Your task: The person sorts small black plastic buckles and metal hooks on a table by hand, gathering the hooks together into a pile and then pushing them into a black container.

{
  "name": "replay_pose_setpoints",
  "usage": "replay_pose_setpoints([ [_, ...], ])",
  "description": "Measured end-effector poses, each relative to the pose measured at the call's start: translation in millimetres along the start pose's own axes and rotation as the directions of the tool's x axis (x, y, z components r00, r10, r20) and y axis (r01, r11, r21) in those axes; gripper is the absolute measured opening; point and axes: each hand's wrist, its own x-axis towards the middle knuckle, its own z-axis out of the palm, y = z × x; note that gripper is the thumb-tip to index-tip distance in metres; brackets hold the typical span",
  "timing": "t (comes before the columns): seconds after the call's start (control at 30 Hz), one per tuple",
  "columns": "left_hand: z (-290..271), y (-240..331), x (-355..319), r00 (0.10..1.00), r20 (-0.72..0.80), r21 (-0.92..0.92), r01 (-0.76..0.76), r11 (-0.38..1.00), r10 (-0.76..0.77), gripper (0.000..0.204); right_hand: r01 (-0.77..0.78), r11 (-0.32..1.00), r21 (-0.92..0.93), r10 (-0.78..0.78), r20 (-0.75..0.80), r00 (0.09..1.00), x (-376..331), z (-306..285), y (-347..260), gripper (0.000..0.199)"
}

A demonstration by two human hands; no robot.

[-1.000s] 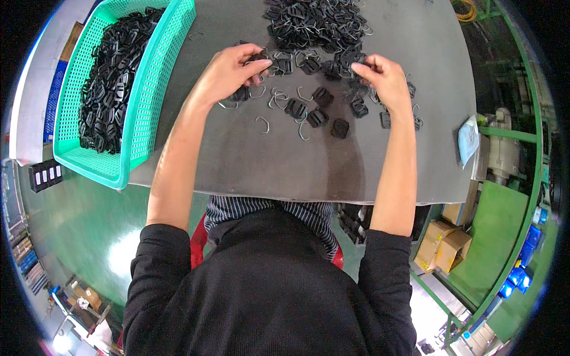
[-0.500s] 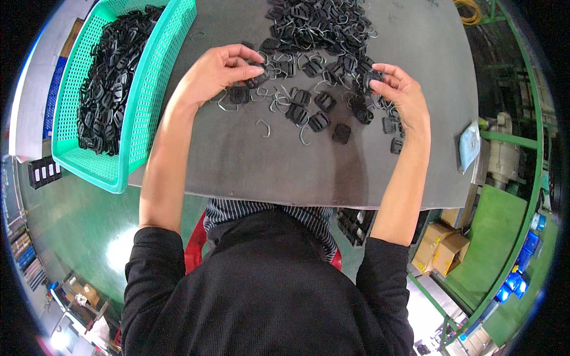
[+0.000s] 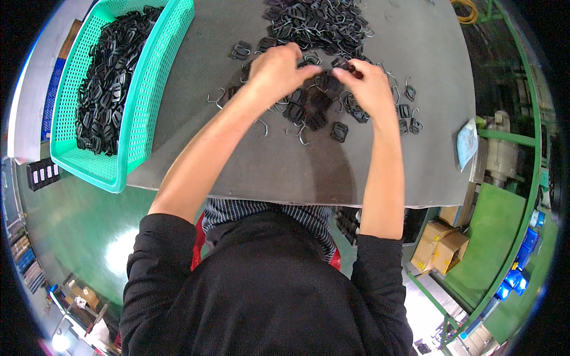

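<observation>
Over the loose parts on the grey table (image 3: pixel 237 160), my two hands are close together. My right hand (image 3: pixel 369 89) pinches a black plastic buckle (image 3: pixel 342 64) between thumb and fingers. My left hand (image 3: pixel 278 70) is just left of it, thumb stretched out and apart from the bent fingers; nothing shows gripped in it. Beneath and in front of the hands lie several black buckles and bent metal wire hooks (image 3: pixel 263 127). A single black buckle (image 3: pixel 339 132) lies nearest to me. Part of the scatter is hidden under the hands.
A dense pile of black buckles with hooks (image 3: pixel 320 24) lies at the far middle. At the left stands a green perforated basket (image 3: pixel 139 113) full of similar black pieces. A small blue packet (image 3: pixel 467 145) sits at the table's right edge. Cardboard boxes (image 3: pixel 439 246) stand beyond.
Both hands have moved inward from the two sides of the scatter and now nearly meet. Several loose buckles and hooks have shifted, some now lying separately at the right.
</observation>
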Motion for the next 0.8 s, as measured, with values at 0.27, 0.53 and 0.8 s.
replay_pose_setpoints([
  [0.27,-21.2,-16.0,7.2,0.962,0.185,-0.411,-0.110,0.905,0.201,0.024,-0.220,0.679,0.701,0.121,0.189,0.975,-16.7,-27.7,21.2,0.022],
  [0.53,-77.3,-70.5,2.2,0.945,0.299,-0.716,0.312,0.624,-0.129,0.029,-0.227,0.312,0.923,0.003,0.238,0.971,-11.7,-7.4,26.4,0.026],
  [0.8,-37.4,-70.1,37.5,0.998,0.056,0.162,0.024,0.987,-0.033,0.039,-0.046,0.970,-0.240,0.112,0.266,0.957,7.7,-0.5,-4.5,0.048],
])
